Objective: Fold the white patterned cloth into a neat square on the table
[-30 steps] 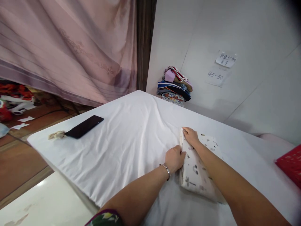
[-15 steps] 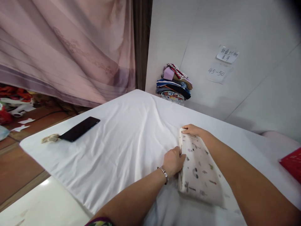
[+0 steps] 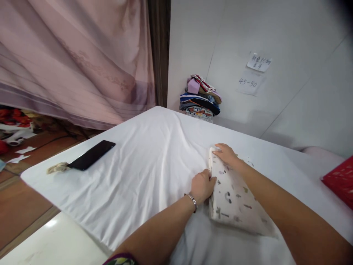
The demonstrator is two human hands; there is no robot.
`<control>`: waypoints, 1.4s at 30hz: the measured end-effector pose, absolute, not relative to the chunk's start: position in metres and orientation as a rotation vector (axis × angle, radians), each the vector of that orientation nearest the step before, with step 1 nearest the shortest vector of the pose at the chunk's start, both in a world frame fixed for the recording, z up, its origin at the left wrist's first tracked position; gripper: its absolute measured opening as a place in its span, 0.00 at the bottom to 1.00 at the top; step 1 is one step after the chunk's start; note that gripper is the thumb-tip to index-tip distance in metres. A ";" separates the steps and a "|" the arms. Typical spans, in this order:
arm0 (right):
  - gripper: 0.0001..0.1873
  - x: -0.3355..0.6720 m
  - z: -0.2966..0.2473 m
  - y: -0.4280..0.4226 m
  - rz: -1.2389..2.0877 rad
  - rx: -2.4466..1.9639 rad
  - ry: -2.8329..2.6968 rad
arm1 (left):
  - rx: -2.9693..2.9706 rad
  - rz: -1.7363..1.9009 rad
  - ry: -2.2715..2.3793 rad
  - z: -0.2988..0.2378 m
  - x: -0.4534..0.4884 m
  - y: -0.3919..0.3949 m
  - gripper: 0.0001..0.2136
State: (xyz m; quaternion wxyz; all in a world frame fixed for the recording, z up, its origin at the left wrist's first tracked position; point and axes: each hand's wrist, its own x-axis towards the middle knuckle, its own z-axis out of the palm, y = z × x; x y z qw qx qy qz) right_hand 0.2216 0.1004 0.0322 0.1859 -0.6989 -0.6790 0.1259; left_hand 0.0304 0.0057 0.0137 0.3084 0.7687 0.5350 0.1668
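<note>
Head view: printed cloth (image 3: 234, 202), white, folded.

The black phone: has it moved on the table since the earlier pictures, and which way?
No: the phone keeps its place near the left corner of the white table; both shift together as the camera moves.

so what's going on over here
The person's left hand holds the left edge of a folded patterned cloth, and the right hand is on its far end. The cloth lies on a white-covered table. A black phone lies off to the left, and folded clothes are stacked near the wall.
</note>
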 end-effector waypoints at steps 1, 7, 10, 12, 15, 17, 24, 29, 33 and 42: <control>0.23 0.217 0.031 0.092 0.257 -1.930 -1.919 | 2.035 0.446 1.416 0.013 0.031 0.006 0.11; 0.21 0.184 0.018 0.056 0.035 -1.861 -2.167 | 2.061 0.487 1.407 0.009 0.032 0.007 0.10; 0.21 0.176 0.015 0.056 0.077 -1.948 -2.200 | 2.062 0.481 1.399 0.010 0.031 0.007 0.10; 0.22 0.177 0.018 0.057 0.150 -1.964 -2.184 | 2.068 0.483 1.397 0.011 0.031 0.007 0.10; 0.22 0.181 0.023 0.048 0.290 -1.966 -2.062 | 2.081 0.494 1.395 0.011 0.030 0.006 0.11; 0.23 0.181 0.024 0.031 0.323 -1.963 -1.988 | 2.083 0.497 1.392 0.011 0.030 0.006 0.11; 0.25 0.166 0.012 -0.032 0.289 -2.000 -2.043 | 2.077 0.502 1.395 0.014 0.029 0.006 0.11; 0.26 0.152 0.015 -0.043 0.279 -2.014 -2.034 | 2.085 0.497 1.407 0.014 0.028 0.008 0.13; 0.26 0.136 0.014 -0.061 0.264 -1.985 -2.011 | 2.096 0.513 1.393 0.013 0.026 0.010 0.13; 0.33 0.097 0.006 -0.123 0.132 -1.790 -2.125 | 2.054 0.538 1.355 0.013 0.027 0.015 0.11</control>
